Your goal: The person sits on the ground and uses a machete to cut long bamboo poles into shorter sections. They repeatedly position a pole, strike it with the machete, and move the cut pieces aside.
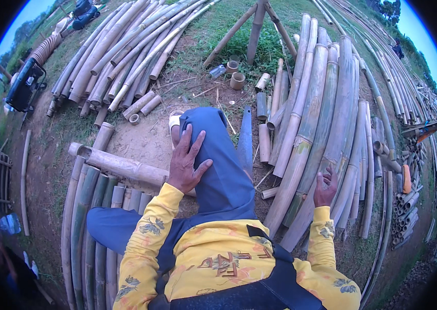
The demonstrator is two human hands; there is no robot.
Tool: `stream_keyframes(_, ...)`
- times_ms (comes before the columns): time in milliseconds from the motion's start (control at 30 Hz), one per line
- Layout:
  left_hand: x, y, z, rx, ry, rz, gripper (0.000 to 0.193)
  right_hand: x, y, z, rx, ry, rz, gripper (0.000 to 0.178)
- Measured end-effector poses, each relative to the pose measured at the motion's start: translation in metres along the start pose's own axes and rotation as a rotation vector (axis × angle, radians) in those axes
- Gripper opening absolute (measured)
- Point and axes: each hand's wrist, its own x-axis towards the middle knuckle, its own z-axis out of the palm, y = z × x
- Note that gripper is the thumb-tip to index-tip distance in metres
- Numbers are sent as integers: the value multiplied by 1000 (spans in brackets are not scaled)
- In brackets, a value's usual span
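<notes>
Head view: the left hand (188, 161) lies splayed on the blue trouser leg (219, 155), gripping nothing; the right hand (325, 188) half-curls over right-side bamboo poles (306, 142), its grip impossible to tell.

Smooth bamboo poles (307, 135), matt blue cloth trousers (213, 165), printed yellow cloth shirt (192, 253)

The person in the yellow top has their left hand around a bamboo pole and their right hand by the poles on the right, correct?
Not quite: the head view shows the left hand spread on the raised leg of the blue trousers, not wrapped around anything. The yellow top and the right hand by the poles are correct.
</notes>
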Motion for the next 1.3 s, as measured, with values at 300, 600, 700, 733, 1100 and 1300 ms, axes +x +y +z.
stream_keyframes(300, -29, -73, -105, -15, -91, -403, 54, -42, -195, 166, 305, -679, -360, 93)
stream_keyframes(600, -49, -324, -175, 250, 45, -695, 46, 8, -355, 229, -197, -871, -1070, 51)
stream_keyframes(700, -48, -421, -158, 204, 117, -819, 46, 27, -375, 245, -264, -1162, -1049, 44)
stream_keyframes(733, -52, -449, -151, 194, 141, -881, 46, 28, -384, 252, -250, -1215, -1025, 42)
stream_keyframes(1100, 73, -592, -98, 351, 270, -722, 66, 55, -429, 321, -278, -1274, -844, 38)
stream_keyframes(1300, 146, -655, -101, 309, 352, -697, 75, 96, -443, 356, -228, -1268, -812, 32)
